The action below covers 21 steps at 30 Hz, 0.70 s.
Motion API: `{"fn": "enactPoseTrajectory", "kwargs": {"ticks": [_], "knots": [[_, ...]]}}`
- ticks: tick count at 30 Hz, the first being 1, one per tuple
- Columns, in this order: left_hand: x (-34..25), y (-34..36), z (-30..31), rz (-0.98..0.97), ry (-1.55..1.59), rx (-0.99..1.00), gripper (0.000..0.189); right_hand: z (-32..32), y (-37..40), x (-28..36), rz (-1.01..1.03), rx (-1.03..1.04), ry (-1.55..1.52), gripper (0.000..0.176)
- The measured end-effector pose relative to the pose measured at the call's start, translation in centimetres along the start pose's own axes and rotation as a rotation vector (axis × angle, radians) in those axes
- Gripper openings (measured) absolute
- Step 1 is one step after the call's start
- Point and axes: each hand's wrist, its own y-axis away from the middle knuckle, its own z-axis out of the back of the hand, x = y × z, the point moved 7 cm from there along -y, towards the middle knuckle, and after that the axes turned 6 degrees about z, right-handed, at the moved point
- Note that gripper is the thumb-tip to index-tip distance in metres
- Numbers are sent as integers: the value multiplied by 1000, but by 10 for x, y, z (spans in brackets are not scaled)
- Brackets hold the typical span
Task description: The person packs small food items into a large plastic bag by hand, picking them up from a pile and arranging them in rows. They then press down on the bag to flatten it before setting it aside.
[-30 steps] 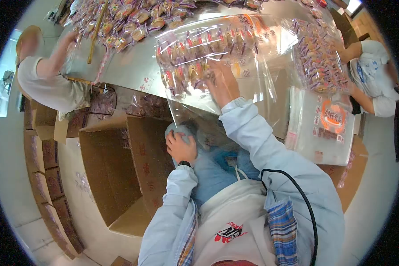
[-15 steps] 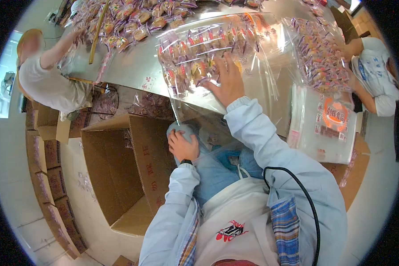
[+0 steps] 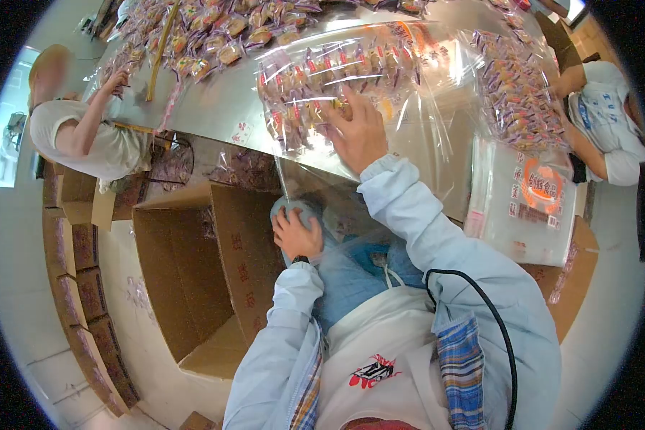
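A large clear plastic bag (image 3: 437,115) lies on the metal table, filled with rows of small wrapped pastries (image 3: 326,64). My right hand (image 3: 358,132) rests over the lower row, its fingers apart and touching the film above the packets. Below the table edge, the clear film hangs down toward my lap. My left hand (image 3: 294,233) lies on my knee with its fingers spread, holding nothing. Right of the bag is a stack of flat printed plastic bags (image 3: 519,208).
An opened cardboard box (image 3: 186,272) stands left of my legs. Loose wrapped pastries (image 3: 229,32) heap at the table's back, beside a long wooden stick (image 3: 161,50). Another filled bag (image 3: 519,89) lies at right. Co-workers (image 3: 86,136) are at left and right.
My right hand has shifted slightly left over the packets, its fingers more bent. At left, the co-worker has drawn an arm back toward their body. My left hand stays on my knee.
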Motion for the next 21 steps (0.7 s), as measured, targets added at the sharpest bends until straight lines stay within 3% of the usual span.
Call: {"fn": "enactPoseTrajectory", "kwargs": {"ticks": [4,10,16,18,21], "knots": [[-1,-1,2,27,-12,37,39,4,2,-3,76,-3,-191,51],[0,0,-2,42,-13,16,39,-9,9,-14,19,-81,-150,57],[-3,3,1,54,-23,11,38,-5,16,-23,-163,-40,-352,53],[-2,1,0,35,-21,-19,37,-9,12,-32,-86,-84,-261,57],[-5,0,2,62,-15,2,37,-26,15,-40,-265,25,-481,66]]}}
